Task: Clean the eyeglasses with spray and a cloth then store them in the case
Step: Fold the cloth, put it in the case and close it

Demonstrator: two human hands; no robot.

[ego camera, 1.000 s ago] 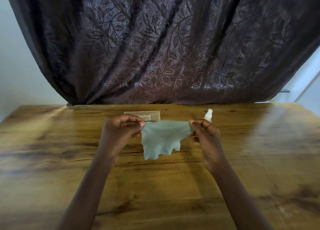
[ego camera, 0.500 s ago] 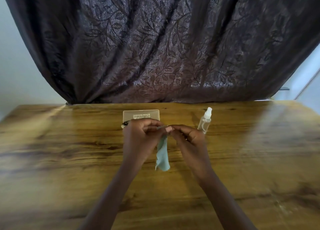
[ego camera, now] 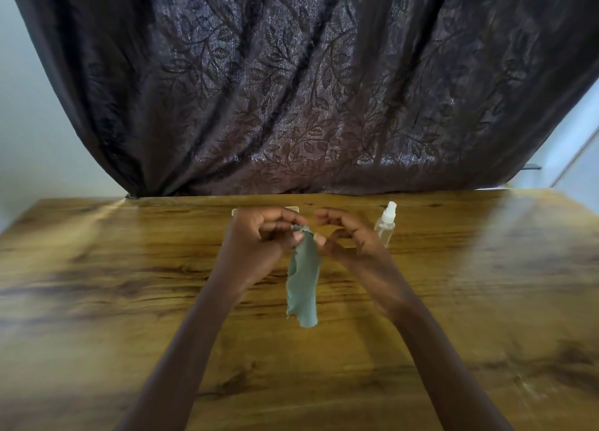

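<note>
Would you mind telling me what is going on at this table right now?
A person holds a small green cloth above a wooden table. The left hand pinches its top edge, so it hangs down in a narrow strip. The right hand is close beside that edge, but I cannot tell whether it grips the cloth. A clear spray bottle stands upright and untouched near the right hand. No eyeglasses are in view.

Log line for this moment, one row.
left hand: pinches cloth, hanging | right hand: beside cloth, grip unclear | spray bottle: upright on table
</note>
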